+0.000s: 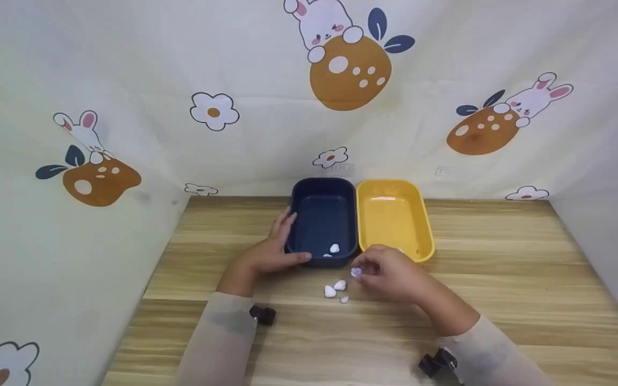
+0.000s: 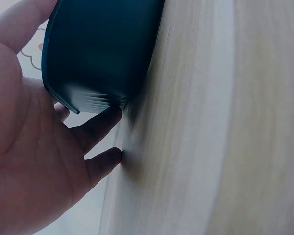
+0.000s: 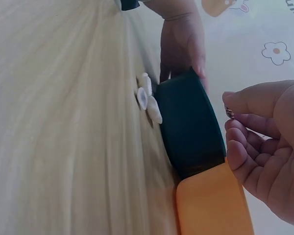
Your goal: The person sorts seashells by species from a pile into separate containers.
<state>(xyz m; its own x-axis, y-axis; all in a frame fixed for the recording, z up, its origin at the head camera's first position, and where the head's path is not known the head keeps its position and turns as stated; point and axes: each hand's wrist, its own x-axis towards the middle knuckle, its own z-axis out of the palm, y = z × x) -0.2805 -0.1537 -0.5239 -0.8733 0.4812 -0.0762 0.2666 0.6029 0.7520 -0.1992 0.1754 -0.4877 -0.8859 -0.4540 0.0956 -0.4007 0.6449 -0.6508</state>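
My right hand (image 1: 395,274) pinches a small, pale, ridged shell-like piece (image 1: 356,272) between thumb and fingertips, just in front of where two boxes meet. It looks darker in the right wrist view. My left hand (image 1: 269,252) rests spread against the left side of the dark blue box (image 1: 322,262), thumb at its near rim. In the left wrist view a fingertip touches the box wall (image 2: 98,54). Two small white pieces, one being this pebble-like piece (image 1: 335,248), lie inside the blue box. Three white shell-like pieces (image 1: 330,291) lie on the table before it.
A yellow box (image 1: 431,236) stands against the blue one's right side; a bit of white shows at its near end, partly behind my right hand. Both stand on a wood-grain table (image 1: 502,257) near a printed cloth wall (image 1: 266,150). Cloth also hangs left and right.
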